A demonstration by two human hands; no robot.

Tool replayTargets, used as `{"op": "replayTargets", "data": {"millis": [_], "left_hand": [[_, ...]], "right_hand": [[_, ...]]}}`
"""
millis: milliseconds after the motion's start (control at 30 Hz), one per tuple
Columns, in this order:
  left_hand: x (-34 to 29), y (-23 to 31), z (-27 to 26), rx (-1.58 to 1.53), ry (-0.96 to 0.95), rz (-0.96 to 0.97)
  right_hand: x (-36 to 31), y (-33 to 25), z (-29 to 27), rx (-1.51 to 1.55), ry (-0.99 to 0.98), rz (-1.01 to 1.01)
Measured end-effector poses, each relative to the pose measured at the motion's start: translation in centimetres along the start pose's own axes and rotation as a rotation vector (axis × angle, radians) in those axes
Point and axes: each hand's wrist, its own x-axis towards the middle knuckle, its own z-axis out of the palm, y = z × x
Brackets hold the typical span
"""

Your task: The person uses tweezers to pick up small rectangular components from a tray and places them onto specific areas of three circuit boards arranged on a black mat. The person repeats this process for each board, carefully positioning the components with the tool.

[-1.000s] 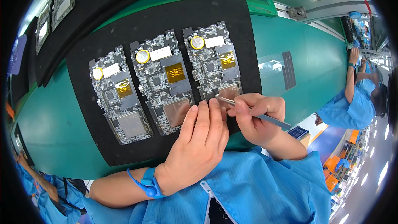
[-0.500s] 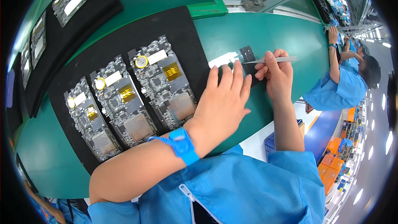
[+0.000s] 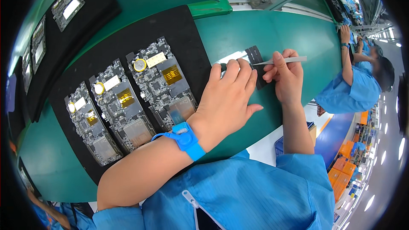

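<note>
Beside the black mat [image 3: 128, 47], on its right, a small black strip [image 3: 254, 55] is seen lying on the green desk [image 3: 277, 25]. The strip is touched by both hands. The left hand [image 3: 228, 98] is laid flat, palm down, just off the mat's right edge, and its fingers [image 3: 238, 70] are stretched out, close together, with the tips pressed on the near end of the strip. Nothing is gripped by this hand. A blue wrist strap [image 3: 187, 140] is worn on it, and a coiled blue cord is joined to the strap.

The right hand [image 3: 284, 76] is found further right of the mat, just beside the left hand. Its fingers [image 3: 277, 59] are curled and pinched shut around thin silver tweezers [image 3: 283, 60]. The tweezers are held nearly level, and their tip is pointed left, at the strip. Whether the tip is touching the strip cannot be told.

On the mat, three circuit boards [image 3: 159, 83] are laid side by side in a slanted row. Round silver coin cells and gold patches are seen on them. Up and left of the mat, a second black mat [image 3: 91, 4] with more small parts is placed. Far to the right of the mat, another person in a blue coat [image 3: 353, 89] is seated at the same desk.
</note>
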Motion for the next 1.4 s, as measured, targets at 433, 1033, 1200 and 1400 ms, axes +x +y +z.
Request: {"op": "replayTargets", "data": {"millis": [433,1033,1200,1400], "left_hand": [[-1.4,0.9,-0.9,-0.026,0.024,0.016],[-20.0,-2.4,-8.4,0.172,0.090,-0.303],[-20.2,-2.6,-8.4,0.162,0.095,-0.288],[-20.2,-2.6,-8.4,0.165,0.091,-0.285]], "right_hand": [[-2.1,-0.9,1.8,0.317,-0.012,-0.195],[-12.4,-0.5,19.9,0.170,-0.203,-0.060],[-12.6,-0.1,20.3,0.109,-0.186,-0.092],[-12.9,0.1,20.5,0.078,-0.155,-0.113]]}}
